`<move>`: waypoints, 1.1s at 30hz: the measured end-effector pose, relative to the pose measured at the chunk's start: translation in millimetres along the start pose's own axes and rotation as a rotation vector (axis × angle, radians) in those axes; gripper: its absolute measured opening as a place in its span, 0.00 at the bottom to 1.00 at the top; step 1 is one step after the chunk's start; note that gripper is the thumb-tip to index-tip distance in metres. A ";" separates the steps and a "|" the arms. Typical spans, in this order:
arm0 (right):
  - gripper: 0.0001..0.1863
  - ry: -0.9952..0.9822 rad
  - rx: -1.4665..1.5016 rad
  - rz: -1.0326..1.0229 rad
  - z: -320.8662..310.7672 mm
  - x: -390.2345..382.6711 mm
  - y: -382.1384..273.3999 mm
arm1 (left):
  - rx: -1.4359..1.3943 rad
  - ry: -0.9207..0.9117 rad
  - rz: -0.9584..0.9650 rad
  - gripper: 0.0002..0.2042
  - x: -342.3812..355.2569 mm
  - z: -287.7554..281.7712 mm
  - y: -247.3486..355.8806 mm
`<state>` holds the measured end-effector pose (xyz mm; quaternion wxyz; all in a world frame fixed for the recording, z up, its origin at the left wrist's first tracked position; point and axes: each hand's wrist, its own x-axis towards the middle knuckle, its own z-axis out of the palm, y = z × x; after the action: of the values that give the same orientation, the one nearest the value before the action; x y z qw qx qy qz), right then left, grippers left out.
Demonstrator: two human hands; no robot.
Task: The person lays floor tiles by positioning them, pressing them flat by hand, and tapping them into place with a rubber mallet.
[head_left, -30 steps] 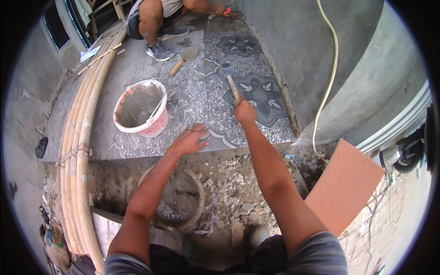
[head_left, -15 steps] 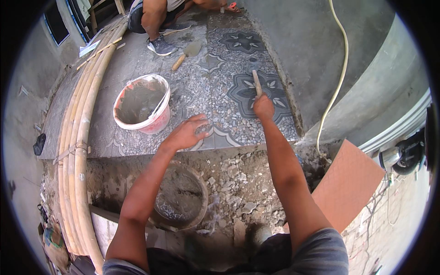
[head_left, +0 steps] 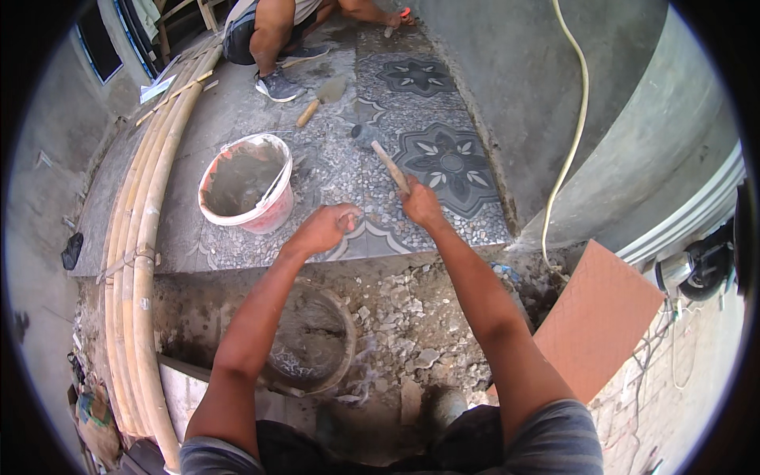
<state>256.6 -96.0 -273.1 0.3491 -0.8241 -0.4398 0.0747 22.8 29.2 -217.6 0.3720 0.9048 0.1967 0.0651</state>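
Note:
My right hand (head_left: 421, 203) is wrapped round the wooden handle of a mallet (head_left: 388, 164). Its dark grey head (head_left: 364, 134) hangs over the seam between floor tiles; whether it touches them I cannot tell. Left of it, near the raised floor's front edge, my left hand (head_left: 323, 228) has its fingers curled in, with nothing visible in them. Under and ahead of both hands lie patterned tiles (head_left: 451, 162), grey with flower and pebble designs. A white and red bucket of wet mortar (head_left: 273, 202) stands to the left of my left hand.
A trowel (head_left: 309, 112) lies beyond the bucket. Another person (head_left: 273, 39) crouches at the far end. Bamboo poles (head_left: 145, 261) run along the left. Below the floor's edge are a round mortar basin (head_left: 348, 348) and rubble (head_left: 423, 317). A reddish board (head_left: 600, 321) leans at the right.
My right hand has swung the mallet leftward, from the flower tile to the seam. My left hand's spread fingers have curled in.

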 end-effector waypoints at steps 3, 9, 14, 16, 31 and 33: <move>0.21 0.075 0.052 0.037 -10.2 1.7 19.6 | -0.043 0.076 0.051 0.12 -1.1 -3.0 -4.9; 0.21 0.314 0.074 0.171 -35.2 32.0 76.0 | -0.058 0.047 -0.106 0.08 0.8 -37.6 17.2; 0.22 0.358 0.035 0.181 -15.2 32.0 76.4 | 0.020 0.144 -0.096 0.09 2.0 -51.0 8.6; 0.23 0.319 -0.042 0.197 0.3 24.2 58.1 | 0.144 0.128 -0.056 0.10 2.2 -57.7 -3.4; 0.20 -0.122 0.406 0.275 -33.2 17.2 29.2 | -0.187 -0.092 -0.319 0.11 9.3 -24.6 1.7; 0.18 0.105 -0.037 0.212 -35.3 31.6 72.0 | -0.281 -0.079 -0.292 0.11 18.5 -11.0 -2.3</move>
<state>339.2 -116.0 -287.0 0.3464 -0.8750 -0.3329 0.0598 36.1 45.3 -211.9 0.5075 0.8077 0.3002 0.0015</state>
